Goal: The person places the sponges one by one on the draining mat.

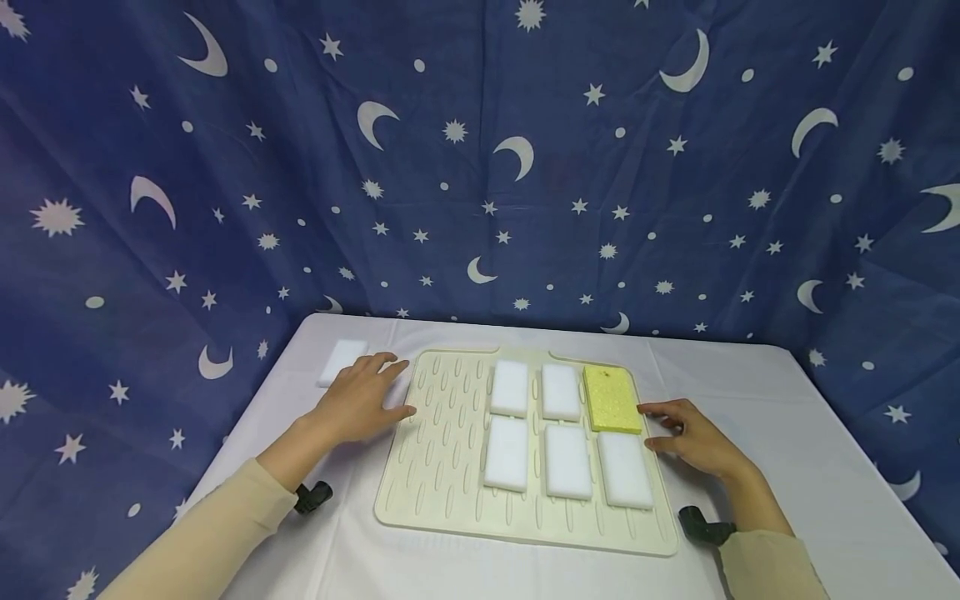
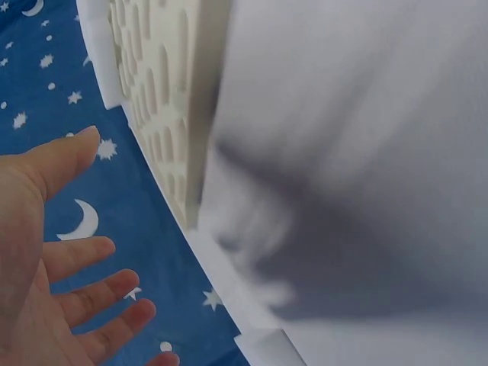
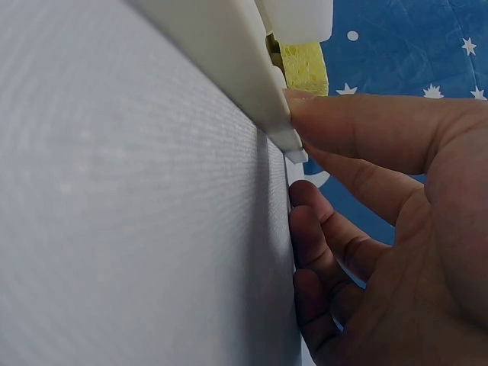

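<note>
A cream ridged drying mat [image 1: 438, 500] lies on the table. White sponges stand in two rows on its middle and right: a white sponge [image 1: 510, 387] at the back left, several others beside and in front of it. A yellow sponge [image 1: 612, 398] lies at the back right corner. My left hand [image 1: 362, 398] hovers by the mat's left edge, fingers spread and holding nothing; the left wrist view shows its fingers [image 2: 99, 297] apart from the mat. My right hand [image 1: 693, 437] touches the mat's right edge with thumb and index finger, its other fingers [image 3: 313, 236] loosely bent.
Another white sponge [image 1: 343, 360] lies off the mat at the back left of the table, behind my left hand. A white cloth [image 1: 810, 467] covers the table. Behind it hangs a blue curtain [image 1: 480, 167] with moons and stars.
</note>
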Motion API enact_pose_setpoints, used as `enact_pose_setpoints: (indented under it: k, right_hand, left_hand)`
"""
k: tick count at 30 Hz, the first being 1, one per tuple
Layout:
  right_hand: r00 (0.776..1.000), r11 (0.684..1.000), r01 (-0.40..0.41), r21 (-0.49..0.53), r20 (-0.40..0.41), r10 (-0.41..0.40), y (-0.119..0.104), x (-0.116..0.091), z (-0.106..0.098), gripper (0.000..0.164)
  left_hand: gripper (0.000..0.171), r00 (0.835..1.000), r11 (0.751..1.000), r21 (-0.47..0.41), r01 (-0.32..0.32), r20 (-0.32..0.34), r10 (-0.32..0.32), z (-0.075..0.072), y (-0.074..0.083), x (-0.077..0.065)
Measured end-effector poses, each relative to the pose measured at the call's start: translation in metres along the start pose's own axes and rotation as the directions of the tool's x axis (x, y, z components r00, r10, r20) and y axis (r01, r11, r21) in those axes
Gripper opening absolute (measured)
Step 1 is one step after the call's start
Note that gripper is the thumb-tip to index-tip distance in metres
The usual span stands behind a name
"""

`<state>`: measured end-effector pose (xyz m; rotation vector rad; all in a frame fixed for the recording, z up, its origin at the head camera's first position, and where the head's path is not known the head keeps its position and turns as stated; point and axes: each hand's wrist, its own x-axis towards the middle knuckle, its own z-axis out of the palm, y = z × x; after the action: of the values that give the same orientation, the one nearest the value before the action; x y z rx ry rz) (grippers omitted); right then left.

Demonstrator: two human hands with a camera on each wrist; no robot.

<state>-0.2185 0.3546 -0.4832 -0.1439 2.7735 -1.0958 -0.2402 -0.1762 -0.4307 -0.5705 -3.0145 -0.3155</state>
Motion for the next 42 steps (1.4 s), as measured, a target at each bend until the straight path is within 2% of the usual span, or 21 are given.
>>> enact_pose_setpoints:
  k: [9,21,33,42]
  right_hand:
    - [1.0,1.0,-0.004,0.001,-0.003,0.004,0.002,0.001,-0.001,0.064]
    - [1.0,1.0,-0.007,-0.01,-0.001,0.006,0.001,0.001,-0.001,0.065]
    - [1.0,1.0,-0.008,-0.017,0.0,0.008,0.001,0.002,-0.001,0.062]
    - [1.0,1.0,0.001,-0.024,-0.003,-0.001,0.003,0.003,-0.001,0.061]
  left_hand:
    - [0.079,1.0,1.0,0.015,0.026,-0.001,-0.026,-0.003,-0.02,0.002]
    - [0.076,0.999,0.999,0.021,0.032,0.015,-0.032,-0.009,-0.037,0.007]
    - [0.074,0.995,0.998,0.013,0.067,0.075,-0.068,-0.007,-0.061,0.011]
    - [0.075,0.99,0.997,0.008,0.078,0.121,-0.078,-0.011,-0.071,0.014]
